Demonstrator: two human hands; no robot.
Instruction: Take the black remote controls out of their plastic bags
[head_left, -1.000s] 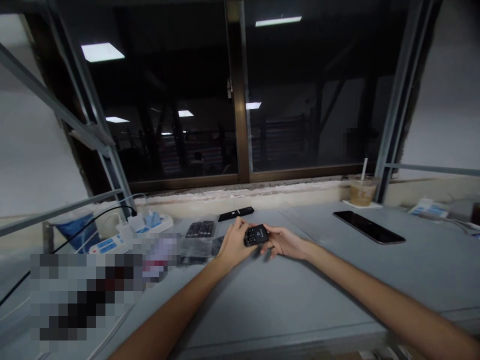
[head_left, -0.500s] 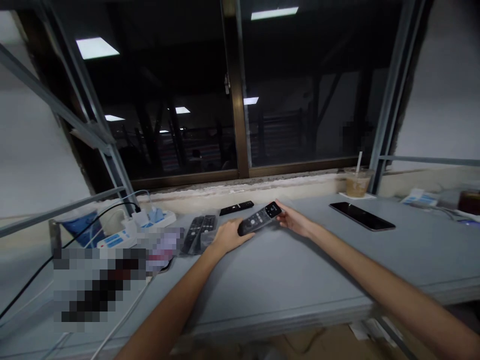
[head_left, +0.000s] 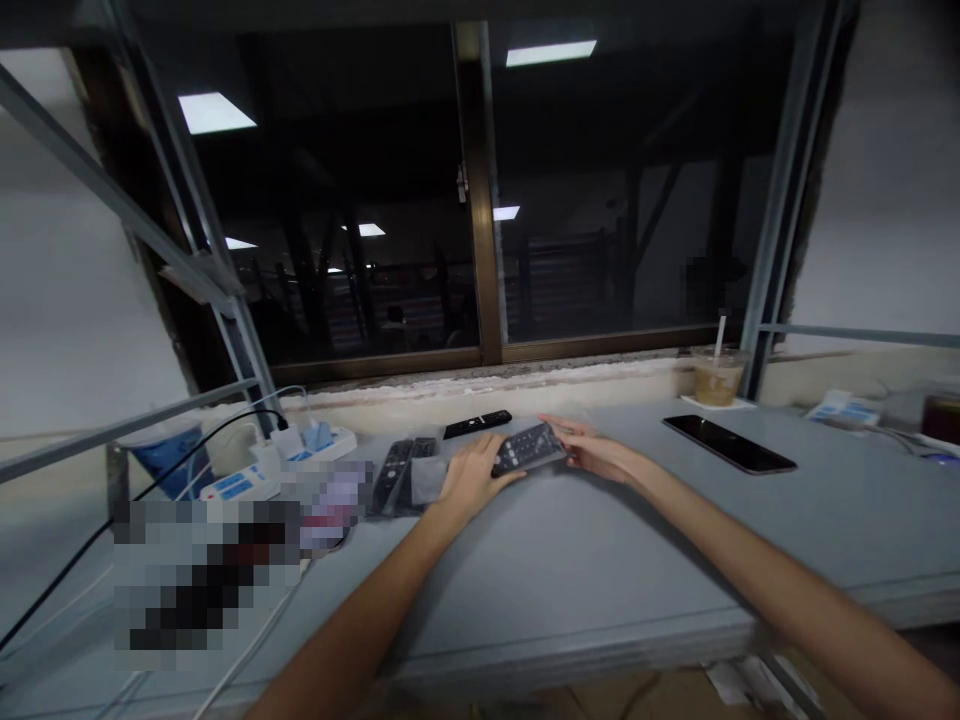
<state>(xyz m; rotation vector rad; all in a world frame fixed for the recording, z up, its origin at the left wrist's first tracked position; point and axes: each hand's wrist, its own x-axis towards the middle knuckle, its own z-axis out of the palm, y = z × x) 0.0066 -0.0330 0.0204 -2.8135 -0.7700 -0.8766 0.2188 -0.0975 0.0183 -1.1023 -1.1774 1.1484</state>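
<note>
Both of my hands hold one black remote control (head_left: pixel 526 448) low over the grey table (head_left: pixel 600 560), near the window. My left hand (head_left: pixel 472 477) grips its near end with curled fingers. My right hand (head_left: pixel 592 452) pinches the far end. The remote lies almost flat with its buttons facing up. Two more black remotes (head_left: pixel 403 465) in clear wrapping lie just left of my left hand. Another black remote (head_left: pixel 477 424) rests behind them by the sill.
A white power strip (head_left: pixel 281 455) with plugs and cables sits at the left. A dark phone (head_left: pixel 729 444) lies flat at the right, with an iced drink cup and straw (head_left: pixel 717 376) behind it. Metal frame bars stand on both sides.
The remote was held up close between both hands, then stretched out lengthwise and lowered toward the table. It now lies flatter.
</note>
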